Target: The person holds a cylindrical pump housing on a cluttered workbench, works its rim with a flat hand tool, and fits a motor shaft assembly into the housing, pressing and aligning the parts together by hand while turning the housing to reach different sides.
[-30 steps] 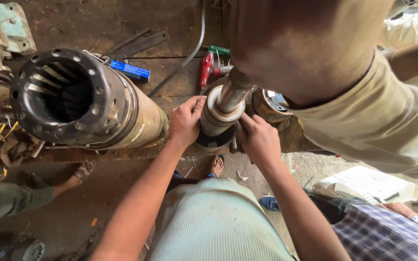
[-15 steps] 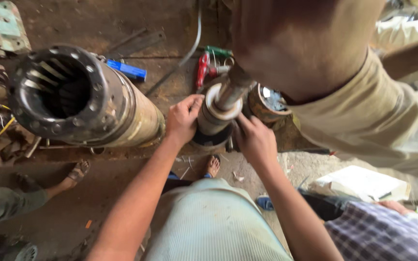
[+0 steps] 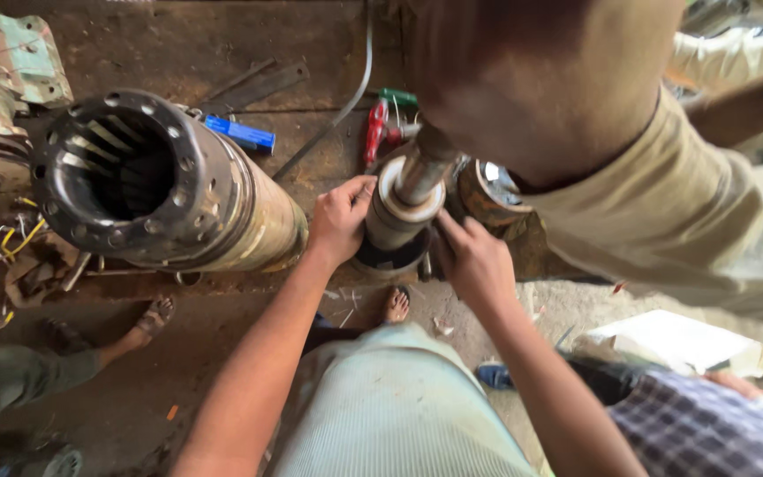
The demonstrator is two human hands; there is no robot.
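Far end of the metal shaft [image 3: 424, 172] hidden behind a co-worker's blurred head [image 3: 540, 79], itself cut off by the far edge. Base of the rotor cylinder [image 3: 396, 228] lost in shadow between the left hand [image 3: 339, 219] and the right hand [image 3: 474, 261]; fingertips of both partly hidden behind the cylinder, so grip impossible to tell. Round metal part [image 3: 492, 190] on the right half covered by the co-worker's sleeve [image 3: 664, 221]. Greenish machine [image 3: 2, 62] cut off by the left edge. Inside of the large motor housing [image 3: 147, 185] too dark to read. Red-handled tool [image 3: 374, 131] partly hidden behind the shaft. Bystander's leg [image 3: 11, 375] cut off at the left edge.
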